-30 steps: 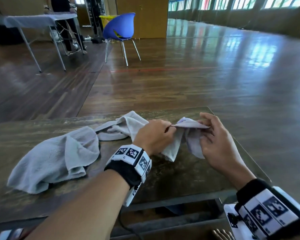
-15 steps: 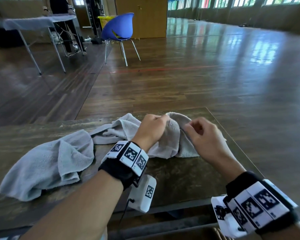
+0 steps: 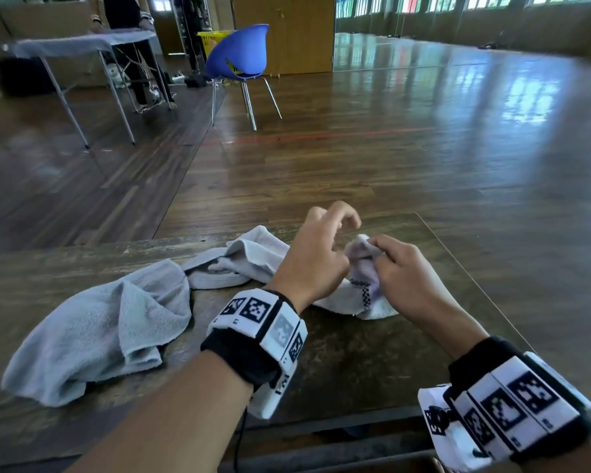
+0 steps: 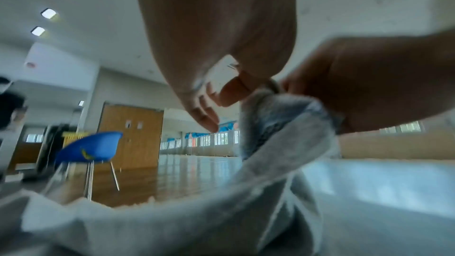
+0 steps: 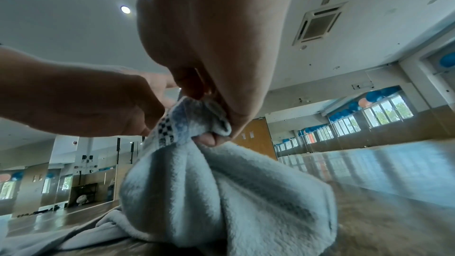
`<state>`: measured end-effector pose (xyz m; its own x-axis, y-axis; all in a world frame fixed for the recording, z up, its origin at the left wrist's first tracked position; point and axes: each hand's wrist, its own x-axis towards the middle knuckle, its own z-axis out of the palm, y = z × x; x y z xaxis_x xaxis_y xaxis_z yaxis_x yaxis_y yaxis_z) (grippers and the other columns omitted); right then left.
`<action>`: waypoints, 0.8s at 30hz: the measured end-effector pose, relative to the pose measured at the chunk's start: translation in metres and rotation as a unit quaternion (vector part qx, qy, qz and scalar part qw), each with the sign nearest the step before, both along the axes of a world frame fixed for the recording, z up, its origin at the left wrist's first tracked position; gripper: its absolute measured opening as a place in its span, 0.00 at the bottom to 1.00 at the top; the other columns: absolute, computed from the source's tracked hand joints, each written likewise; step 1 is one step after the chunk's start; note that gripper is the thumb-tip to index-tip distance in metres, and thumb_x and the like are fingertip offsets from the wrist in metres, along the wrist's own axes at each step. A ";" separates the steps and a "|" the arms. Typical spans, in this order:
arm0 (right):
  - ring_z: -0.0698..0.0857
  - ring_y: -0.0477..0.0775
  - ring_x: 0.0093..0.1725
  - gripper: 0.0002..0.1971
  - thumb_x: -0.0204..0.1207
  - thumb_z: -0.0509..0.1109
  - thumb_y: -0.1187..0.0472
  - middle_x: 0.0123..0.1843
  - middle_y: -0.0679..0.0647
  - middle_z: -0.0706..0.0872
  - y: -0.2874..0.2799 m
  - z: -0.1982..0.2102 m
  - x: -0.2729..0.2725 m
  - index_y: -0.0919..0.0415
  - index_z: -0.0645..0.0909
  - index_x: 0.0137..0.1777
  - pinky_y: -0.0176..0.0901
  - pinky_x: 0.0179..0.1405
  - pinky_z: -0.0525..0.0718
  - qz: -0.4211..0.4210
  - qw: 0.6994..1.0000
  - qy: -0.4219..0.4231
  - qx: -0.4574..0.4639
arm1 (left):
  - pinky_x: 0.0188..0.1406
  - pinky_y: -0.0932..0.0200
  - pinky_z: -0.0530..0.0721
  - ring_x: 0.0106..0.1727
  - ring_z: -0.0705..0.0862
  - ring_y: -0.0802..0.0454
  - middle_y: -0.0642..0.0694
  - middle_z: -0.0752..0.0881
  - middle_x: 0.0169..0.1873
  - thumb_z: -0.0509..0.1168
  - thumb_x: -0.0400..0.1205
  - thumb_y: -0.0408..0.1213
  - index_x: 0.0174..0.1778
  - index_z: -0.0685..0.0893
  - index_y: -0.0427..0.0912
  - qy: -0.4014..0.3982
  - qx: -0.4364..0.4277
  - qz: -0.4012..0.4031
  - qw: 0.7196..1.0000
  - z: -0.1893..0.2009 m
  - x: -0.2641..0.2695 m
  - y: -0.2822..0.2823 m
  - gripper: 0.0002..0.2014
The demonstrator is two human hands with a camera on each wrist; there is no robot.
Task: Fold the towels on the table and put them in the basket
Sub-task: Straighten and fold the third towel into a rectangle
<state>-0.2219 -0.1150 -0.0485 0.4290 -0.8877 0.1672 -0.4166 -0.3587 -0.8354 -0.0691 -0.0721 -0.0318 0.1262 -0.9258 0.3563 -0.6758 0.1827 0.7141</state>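
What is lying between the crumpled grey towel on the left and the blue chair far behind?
In the head view, between the grey towel and the blue chair lie only bare table top, then wooden floor.

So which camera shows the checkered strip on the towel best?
The right wrist view: the strip sits close and sharp beside the right hand. The head view shows it small; the left wrist view doesn't show it clearly.

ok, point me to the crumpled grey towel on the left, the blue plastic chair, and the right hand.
crumpled grey towel (image 3: pixel 93 332), head view, middle of the heap
blue plastic chair (image 3: pixel 238 52), head view, seat shell
right hand (image 3: pixel 406 271), head view, back of hand
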 end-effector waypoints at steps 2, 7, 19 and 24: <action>0.88 0.50 0.37 0.10 0.81 0.62 0.58 0.36 0.47 0.89 0.006 0.004 0.001 0.51 0.84 0.41 0.51 0.35 0.86 0.046 0.998 -0.030 0.016 | 0.56 0.62 0.82 0.58 0.79 0.55 0.48 0.73 0.63 0.64 0.78 0.27 0.66 0.80 0.60 -0.041 0.030 -0.066 0.997 -0.001 0.001 0.000 0.26; 0.88 0.44 0.36 0.07 0.80 0.74 0.54 0.36 0.46 0.91 0.006 0.002 -0.004 0.53 0.87 0.41 0.36 0.32 0.84 0.051 0.998 -0.027 -0.039 | 0.62 0.48 0.80 0.58 0.82 0.47 0.41 0.83 0.55 0.72 0.78 0.36 0.53 0.90 0.45 -0.130 0.078 -0.074 0.986 -0.003 0.013 0.001 0.09; 0.86 0.33 0.45 0.14 0.82 0.67 0.68 0.41 0.34 0.90 -0.012 0.007 -0.026 0.47 0.89 0.49 0.20 0.38 0.77 -0.040 0.985 -0.034 -0.163 | 0.62 0.57 0.77 0.60 0.74 0.57 0.60 0.79 0.59 0.80 0.71 0.50 0.37 0.86 0.57 -0.212 0.118 -0.061 0.968 -0.008 0.053 0.003 0.08; 0.87 0.36 0.48 0.19 0.78 0.63 0.73 0.45 0.38 0.91 -0.014 0.002 -0.025 0.49 0.88 0.52 0.22 0.41 0.78 -0.069 0.981 -0.053 -0.174 | 0.56 0.46 0.82 0.50 0.80 0.52 0.53 0.83 0.46 0.72 0.77 0.42 0.37 0.81 0.48 -0.170 0.059 0.025 0.983 -0.007 0.060 0.004 0.07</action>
